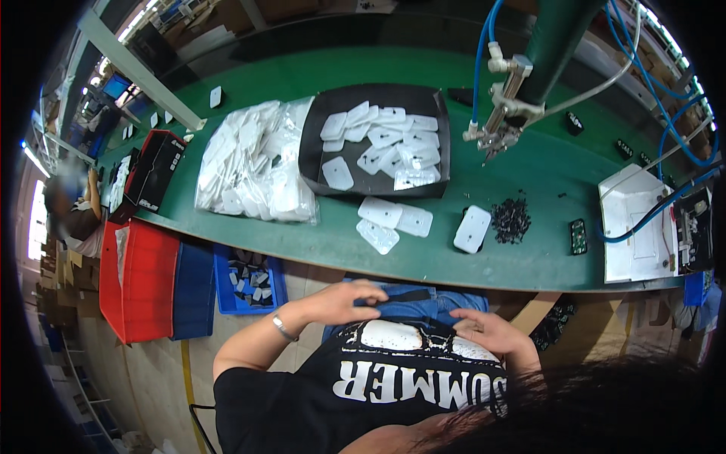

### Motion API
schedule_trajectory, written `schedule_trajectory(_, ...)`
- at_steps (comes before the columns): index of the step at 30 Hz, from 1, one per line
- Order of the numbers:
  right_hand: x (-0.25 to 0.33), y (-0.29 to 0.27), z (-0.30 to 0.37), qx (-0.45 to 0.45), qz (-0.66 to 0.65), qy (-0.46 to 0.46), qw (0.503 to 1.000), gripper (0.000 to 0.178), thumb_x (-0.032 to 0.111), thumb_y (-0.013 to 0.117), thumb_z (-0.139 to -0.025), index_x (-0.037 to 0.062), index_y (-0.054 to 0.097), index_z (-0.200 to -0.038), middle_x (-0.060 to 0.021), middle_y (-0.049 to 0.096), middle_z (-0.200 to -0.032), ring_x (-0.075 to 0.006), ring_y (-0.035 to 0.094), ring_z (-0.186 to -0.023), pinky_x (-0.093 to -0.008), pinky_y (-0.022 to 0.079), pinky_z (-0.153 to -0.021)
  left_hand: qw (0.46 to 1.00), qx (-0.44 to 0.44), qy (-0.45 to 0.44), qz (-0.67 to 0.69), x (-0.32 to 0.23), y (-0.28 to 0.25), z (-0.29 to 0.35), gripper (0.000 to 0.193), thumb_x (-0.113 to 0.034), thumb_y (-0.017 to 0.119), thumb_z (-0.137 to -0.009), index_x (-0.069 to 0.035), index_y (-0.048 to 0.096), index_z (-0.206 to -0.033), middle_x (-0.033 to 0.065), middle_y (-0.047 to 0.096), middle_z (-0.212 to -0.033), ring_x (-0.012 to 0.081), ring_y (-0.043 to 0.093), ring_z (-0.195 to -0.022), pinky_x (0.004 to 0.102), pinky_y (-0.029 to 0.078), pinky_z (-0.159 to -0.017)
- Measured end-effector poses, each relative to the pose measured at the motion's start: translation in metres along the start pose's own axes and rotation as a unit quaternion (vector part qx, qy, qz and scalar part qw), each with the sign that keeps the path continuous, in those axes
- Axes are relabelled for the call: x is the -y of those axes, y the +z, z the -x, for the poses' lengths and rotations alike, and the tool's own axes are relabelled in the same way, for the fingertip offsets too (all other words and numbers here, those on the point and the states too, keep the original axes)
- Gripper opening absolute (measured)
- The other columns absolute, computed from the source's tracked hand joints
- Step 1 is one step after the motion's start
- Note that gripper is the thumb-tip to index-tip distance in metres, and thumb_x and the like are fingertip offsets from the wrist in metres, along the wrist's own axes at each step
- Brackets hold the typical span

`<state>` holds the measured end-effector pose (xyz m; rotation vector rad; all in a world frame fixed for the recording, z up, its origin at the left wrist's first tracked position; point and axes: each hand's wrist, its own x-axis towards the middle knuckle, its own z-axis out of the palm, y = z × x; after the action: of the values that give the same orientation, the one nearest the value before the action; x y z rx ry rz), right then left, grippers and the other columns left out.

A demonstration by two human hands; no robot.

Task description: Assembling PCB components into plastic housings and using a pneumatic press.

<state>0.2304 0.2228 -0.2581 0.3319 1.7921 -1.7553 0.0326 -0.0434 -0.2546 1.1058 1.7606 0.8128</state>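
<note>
Left hand: the bare left hand (349, 301), silver band (284, 328) at its wrist, was over the blue denim lap (470, 300); fingers loosely bent, narrowly apart from the thumb, nothing seen between them.
Right hand: the bare right hand (488, 331) was before the black printed shirt (287, 401); fingers part-curled, slightly spread, nothing seen in them. Contact with cloth: could not tell.
Below near edge: blue plastic crate (280, 281) of grey and black pieces (253, 280); left of it, a dark blue bin (195, 291) and a red bin (147, 284).
Near edge, middle: three white rounded-corner plates (380, 213), overlapping, lay on the green work surface (491, 270), closest to the left hand.
Right of those: a single white rounded plate (473, 229) lay over something dark, mostly hidden; just beside it, a heap of tiny black parts (512, 220).
Toward right end: green circuit board in a black case (578, 237), then a white box-like fixture (639, 227) near the near right corner.
Mid-surface: black shallow tray (378, 92) of loose white plates (382, 136); against its left side, a clear plastic bag of white plates (249, 163).
Left end: black printed carton (160, 172).
Above surface: metal clamp head (510, 106), blue air hoses (479, 76).
Beyond left end: another person (79, 216).
</note>
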Motion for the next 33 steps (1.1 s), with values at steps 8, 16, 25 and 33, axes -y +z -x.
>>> schedule_trajectory(8, 0.069, -0.038, 0.036, -0.341, -0.045, -0.17, 0.924, 0.019, 0.0, 0.054, -0.082, -0.0023, 0.052, -0.1, -0.0064, 0.059, -0.085, -0.0107, 0.056, -0.076, -0.0225, 0.046, -0.07, 0.928, -0.314, 0.143, -0.143, -0.077, -0.131, 0.006, 0.018, -0.012, 0.058, -0.079, -0.003, 0.059, -0.094, 0.0122, 0.06, -0.089, 0.0241, 0.059, -0.084, 0.0299, 0.046, -0.074)
schedule_trajectory(16, 0.141, -0.157, -0.056, -0.427, 0.029, -0.219, 0.877, 0.016, 0.001, 0.047, -0.082, -0.0011, 0.051, -0.097, -0.0059, 0.057, -0.08, -0.0097, 0.053, -0.066, -0.022, 0.045, -0.06, 0.911, -0.306, 0.103, -0.256, -0.077, -0.267, -0.19, 0.029, -0.024, 0.057, -0.08, -0.002, 0.06, -0.098, 0.0147, 0.06, -0.099, 0.0278, 0.057, -0.092, 0.0323, 0.045, -0.08)
schedule_trajectory(25, 0.144, -0.182, -0.08, -0.417, -0.029, -0.157, 0.895, 0.015, 0.004, 0.05, -0.084, -0.0016, 0.052, -0.097, -0.0067, 0.058, -0.081, -0.0107, 0.054, -0.066, -0.0221, 0.046, -0.06, 0.945, 0.009, -0.018, -0.326, -0.057, -0.281, -0.377, 0.072, -0.046, 0.065, -0.069, -0.007, 0.042, -0.125, 0.0136, 0.047, -0.123, 0.0287, 0.046, -0.112, 0.0364, 0.038, -0.092)
schedule_trajectory(33, 0.143, -0.179, -0.076, -0.419, -0.039, -0.153, 0.894, 0.016, 0.007, 0.051, -0.085, -0.0019, 0.053, -0.097, -0.0067, 0.058, -0.081, -0.0105, 0.055, -0.067, -0.0226, 0.046, -0.062, 0.933, 0.087, 0.0, -0.349, -0.051, -0.27, -0.416, 0.064, -0.034, 0.073, -0.063, -0.005, 0.051, -0.116, 0.0134, 0.054, -0.114, 0.0296, 0.052, -0.103, 0.0377, 0.044, -0.085)
